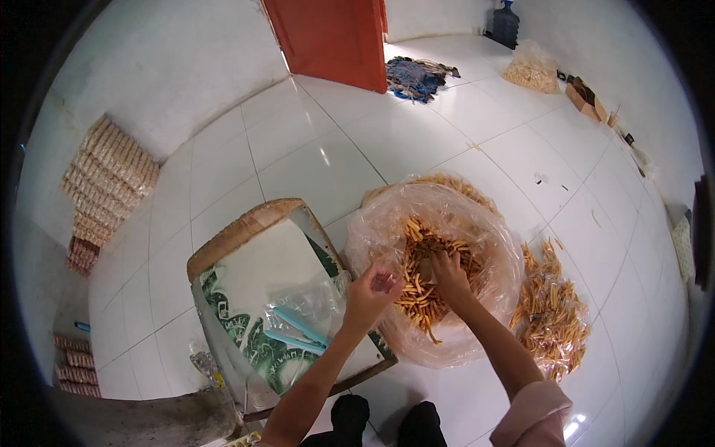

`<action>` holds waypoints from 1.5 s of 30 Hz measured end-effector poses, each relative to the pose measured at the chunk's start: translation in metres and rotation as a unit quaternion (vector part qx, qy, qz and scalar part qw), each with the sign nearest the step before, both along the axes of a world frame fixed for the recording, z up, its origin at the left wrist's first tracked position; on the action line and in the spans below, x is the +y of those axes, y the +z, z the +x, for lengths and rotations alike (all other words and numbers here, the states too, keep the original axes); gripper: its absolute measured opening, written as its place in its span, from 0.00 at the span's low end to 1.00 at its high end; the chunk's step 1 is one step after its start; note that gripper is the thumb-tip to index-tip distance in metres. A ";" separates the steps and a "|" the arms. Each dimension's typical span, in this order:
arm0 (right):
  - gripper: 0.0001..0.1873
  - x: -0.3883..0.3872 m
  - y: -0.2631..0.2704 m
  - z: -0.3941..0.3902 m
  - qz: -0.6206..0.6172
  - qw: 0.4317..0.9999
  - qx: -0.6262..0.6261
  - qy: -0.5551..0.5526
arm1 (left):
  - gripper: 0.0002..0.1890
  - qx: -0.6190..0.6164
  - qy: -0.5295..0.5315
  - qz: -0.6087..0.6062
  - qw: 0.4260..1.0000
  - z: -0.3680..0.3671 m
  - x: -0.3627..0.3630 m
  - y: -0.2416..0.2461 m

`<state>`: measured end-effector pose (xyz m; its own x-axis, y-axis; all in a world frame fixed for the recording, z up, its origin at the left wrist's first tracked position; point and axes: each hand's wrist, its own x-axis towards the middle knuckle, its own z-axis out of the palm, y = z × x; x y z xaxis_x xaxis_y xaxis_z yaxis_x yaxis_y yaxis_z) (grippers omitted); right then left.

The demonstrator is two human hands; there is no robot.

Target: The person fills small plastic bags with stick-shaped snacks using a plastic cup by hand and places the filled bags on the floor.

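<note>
A large clear plastic bag stands wide-mouthed on the floor, with brown stick-shaped snacks inside. My right hand reaches into its mouth, fingers down among the sticks; their tips are hidden, so I cannot tell whether they grip any. A pale patch, too unclear to name, shows beside those fingers. Over the bag's left rim, my left hand has its fingers curled around a small clear plastic bag. Left of it, a worn low table bears clear plastic bags and a light-blue plastic bag-sealing clip.
Filled snack packets lie on the tiles to the right. Stacked packets line the left wall. Farther off are a red door, a heap of cloth, a filled bag, a cardboard box and a water jug.
</note>
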<state>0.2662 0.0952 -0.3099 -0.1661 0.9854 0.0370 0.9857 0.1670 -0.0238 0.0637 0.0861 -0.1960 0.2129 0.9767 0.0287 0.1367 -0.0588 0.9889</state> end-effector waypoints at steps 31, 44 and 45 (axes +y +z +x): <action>0.38 -0.047 0.073 -0.005 0.064 0.894 0.438 -0.068 | 0.12 0.030 0.022 0.063 0.997 -0.007 -0.006 0.029; 0.35 -0.071 0.295 0.047 0.003 0.944 0.328 0.028 | 0.21 0.107 -0.052 0.183 0.976 0.021 -0.013 0.042; 0.35 -0.071 0.301 0.045 -0.019 0.949 0.313 0.038 | 0.23 0.131 -0.047 0.205 0.969 0.021 -0.014 0.042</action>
